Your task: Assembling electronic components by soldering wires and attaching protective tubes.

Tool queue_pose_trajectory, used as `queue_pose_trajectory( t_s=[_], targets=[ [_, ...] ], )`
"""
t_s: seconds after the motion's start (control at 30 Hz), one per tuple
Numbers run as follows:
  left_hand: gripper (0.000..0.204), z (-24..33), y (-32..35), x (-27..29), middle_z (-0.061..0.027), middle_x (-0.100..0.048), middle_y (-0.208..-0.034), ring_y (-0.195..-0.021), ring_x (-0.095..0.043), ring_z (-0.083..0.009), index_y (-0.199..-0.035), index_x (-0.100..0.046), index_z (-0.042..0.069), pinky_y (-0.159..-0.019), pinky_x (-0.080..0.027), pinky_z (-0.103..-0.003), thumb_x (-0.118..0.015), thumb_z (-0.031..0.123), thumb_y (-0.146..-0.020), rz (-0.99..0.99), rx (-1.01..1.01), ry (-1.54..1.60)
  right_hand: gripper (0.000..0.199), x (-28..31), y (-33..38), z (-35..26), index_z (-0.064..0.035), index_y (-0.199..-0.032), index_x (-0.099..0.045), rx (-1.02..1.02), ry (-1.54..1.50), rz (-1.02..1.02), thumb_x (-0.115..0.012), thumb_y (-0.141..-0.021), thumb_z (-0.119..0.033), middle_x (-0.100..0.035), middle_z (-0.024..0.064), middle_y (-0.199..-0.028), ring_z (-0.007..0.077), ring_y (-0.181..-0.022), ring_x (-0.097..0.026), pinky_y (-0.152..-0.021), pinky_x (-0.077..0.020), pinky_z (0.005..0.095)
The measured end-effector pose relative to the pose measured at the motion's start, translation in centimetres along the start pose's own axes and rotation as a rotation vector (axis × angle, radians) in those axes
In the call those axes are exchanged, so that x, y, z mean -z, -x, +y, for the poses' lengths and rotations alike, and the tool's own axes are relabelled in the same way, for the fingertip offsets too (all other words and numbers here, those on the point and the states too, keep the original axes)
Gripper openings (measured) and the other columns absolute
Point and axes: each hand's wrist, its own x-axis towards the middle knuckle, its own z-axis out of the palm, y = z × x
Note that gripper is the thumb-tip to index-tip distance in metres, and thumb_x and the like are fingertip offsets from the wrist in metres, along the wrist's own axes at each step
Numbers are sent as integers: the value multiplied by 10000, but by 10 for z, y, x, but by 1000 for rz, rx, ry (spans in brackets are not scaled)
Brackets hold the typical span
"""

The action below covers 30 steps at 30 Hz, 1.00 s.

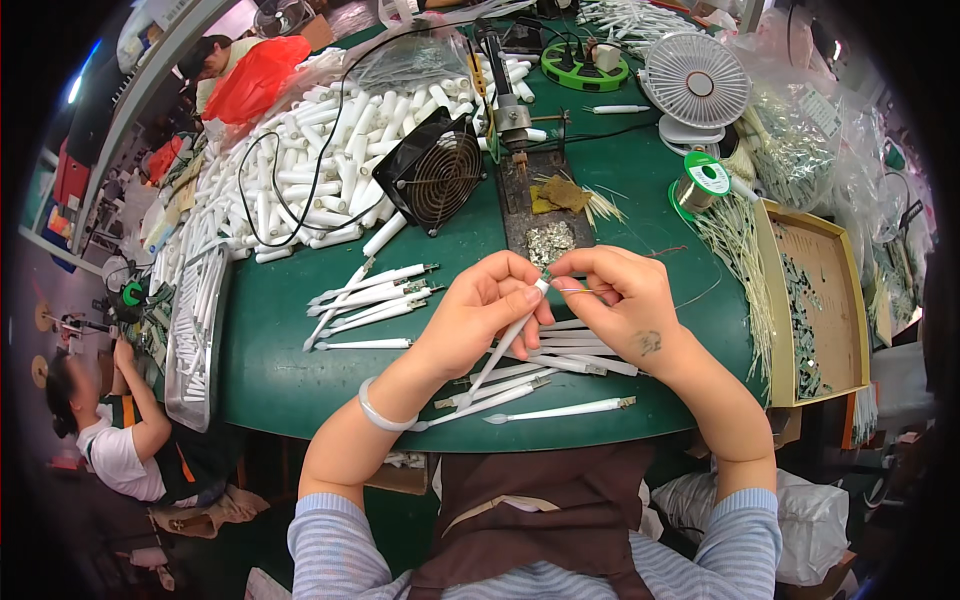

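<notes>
Two hands (490, 298) (624, 300) pinch tight: left on one white stick (495, 360), right on thin wire (590, 291), one spool (698, 186) beyond.

Worktop (280, 385): dark green, filling the middle; near edge at six o'clock bows outward in the fisheye view. Light: a bright bluish-white strip (75, 88) toward ten o'clock, tilted. Pale metal frame bar (150, 75) slants across at about eleven; a second upright (752, 14) shows near one. Floor (55, 310) at nine o'clock: greyish purple, smooth-looking. Cardboard box (398, 478) beneath the near edge, between six and seven. Large translucent plastic sack (812, 520) low at four. Outer rim falls to black; room detail blurred there.
</notes>
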Motion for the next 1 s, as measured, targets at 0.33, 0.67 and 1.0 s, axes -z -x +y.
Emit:
queue_pose_trajectory(
  t_s=[0.33,0.67,1.0],
  targets=[
    [157,0,2,-5,-78,-651,-886,-658,-612,-94,-1111,-518,15,-520,-484,-210,-532,132,-1008,29,-58,-187,127,-3,0,9,-56,-865,-641,191,184,2,-732,-776,-50,-625,25,-731,116,-489,-483,-442,-387,263],
    [87,-3,0,-11,3,-573,-833,-658,-462,-18,-1066,-522,51,-542,-346,-175,-519,98,-993,153,-199,-421,155,-9,1,8,-71,-873,-613,282,298,37,-740,-783,-67,-624,18,-742,163,-500,-533,-464,-428,289],
    [103,-11,-2,-9,26,-553,-710,-588,-417,-10,-973,-563,4,-506,-336,-209,-605,80,-918,273,-333,-553,160,-12,2,9,-57,-933,-598,311,296,26,-711,-820,-53,-635,49,-770,214,-552,-594,-489,-455,320]
  ],
)
